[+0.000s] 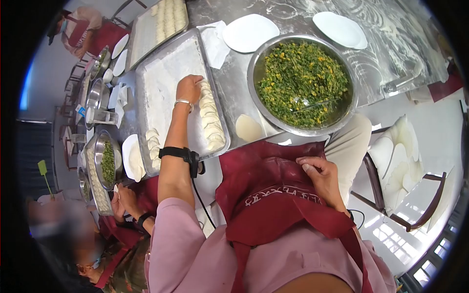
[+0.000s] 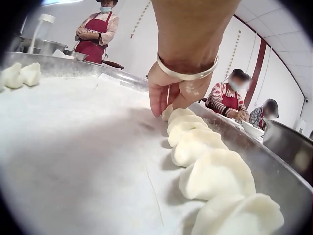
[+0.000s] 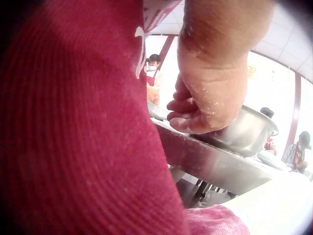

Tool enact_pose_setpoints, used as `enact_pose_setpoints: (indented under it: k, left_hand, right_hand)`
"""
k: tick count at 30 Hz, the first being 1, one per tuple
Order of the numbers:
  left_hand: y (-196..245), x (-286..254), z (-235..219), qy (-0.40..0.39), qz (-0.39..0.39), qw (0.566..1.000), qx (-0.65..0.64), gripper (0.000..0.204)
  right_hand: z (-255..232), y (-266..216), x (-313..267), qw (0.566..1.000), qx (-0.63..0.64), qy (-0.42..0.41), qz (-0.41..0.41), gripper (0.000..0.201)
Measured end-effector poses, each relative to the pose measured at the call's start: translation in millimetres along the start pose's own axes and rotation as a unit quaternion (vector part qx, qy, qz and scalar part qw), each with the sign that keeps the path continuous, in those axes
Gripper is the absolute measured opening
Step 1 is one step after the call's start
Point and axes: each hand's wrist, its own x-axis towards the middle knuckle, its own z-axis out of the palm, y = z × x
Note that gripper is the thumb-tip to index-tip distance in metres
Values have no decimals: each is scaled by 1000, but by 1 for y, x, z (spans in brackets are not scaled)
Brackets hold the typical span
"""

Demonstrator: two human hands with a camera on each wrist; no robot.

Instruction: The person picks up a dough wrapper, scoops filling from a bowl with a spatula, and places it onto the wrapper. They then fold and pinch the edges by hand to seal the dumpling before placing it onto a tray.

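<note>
My left hand (image 1: 189, 90), with a bracelet at the wrist, is at the far end of a row of pale folded dumplings (image 1: 211, 122) on a floured metal tray (image 1: 222, 141). In the left wrist view the fingers of that hand (image 2: 171, 93) point down and pinch the farthest dumpling (image 2: 167, 112), partly hidden by them. Nearer dumplings (image 2: 217, 174) overlap along the tray's side. My right hand (image 1: 322, 178) hangs over the dark red apron (image 1: 273, 171), fingers loosely curled and holding nothing; in the right wrist view the hand (image 3: 210, 105) is beside the apron.
Right of the tray are a round dough wrapper (image 1: 248, 128) and a big steel bowl (image 1: 352, 97) of green and yellow filling (image 1: 303, 80). White plates (image 1: 250, 33) stand behind. A shorter dumpling row (image 1: 153, 146) lies at the tray's left. Another person's hands (image 1: 124, 200) are at lower left.
</note>
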Motion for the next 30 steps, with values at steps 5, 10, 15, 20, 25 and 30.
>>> enact_pose_setpoints:
  k: [5,10,15,20,25,30]
  left_hand:
    - [2,-1,-2,-35,0,999,17,30]
    - [30,-30,-29,76,0,997,-13,34]
    - [104,-123,-65,116,-115,924,-346,24]
    - [166,-227,-47,14,-215,838,-501,22]
    - [168,-265,12,-84,-331,626,-701,37]
    - [148,-244,51,-75,-393,517,-757,42]
  right_hand:
    - [1,-4,0,999,-32,-19,-1,18]
    - [19,11,27,957,-161,-66,-232,36]
    - [69,15,73,892,-273,-106,-345,67]
    - [109,19,117,871,-312,-93,-368,84]
    - [115,16,118,834,-367,-88,-403,76]
    - [118,35,105,820,-346,-6,-456,41]
